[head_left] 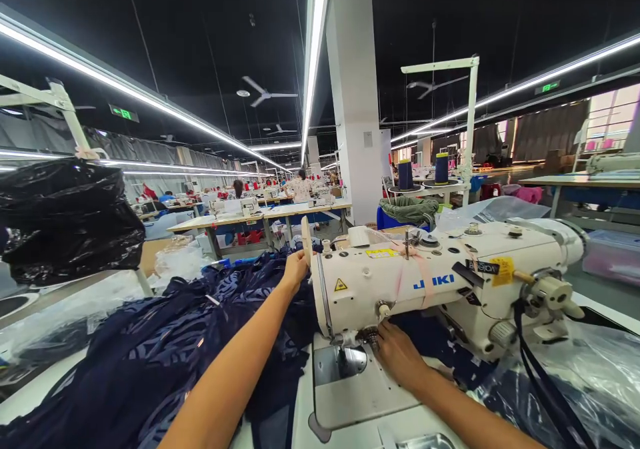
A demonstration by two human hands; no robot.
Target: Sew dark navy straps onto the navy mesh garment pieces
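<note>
A white JUKI sewing machine (370,289) stands in front of me, its head pointing left. My left hand (296,270) reaches to the left end of the head, beside an upright beige lever (307,239). Its fingers are curled in, and what they grip is partly hidden. Under the machine's arm, my right hand (397,354) is closed close to the needle area, fingertips together near the presser foot (369,336). Anything between those fingertips is too small to make out. Dark navy patterned fabric (165,342) lies heaped to the left of the machine bed (355,402).
A black plastic bag (70,219) hangs from a stand at left. Two navy thread cones (441,169) stand behind the machine. Clear plastic (585,369) and a dark strap (543,376) lie at right. Other worktables (220,221) and people are farther back, near a pillar (355,102).
</note>
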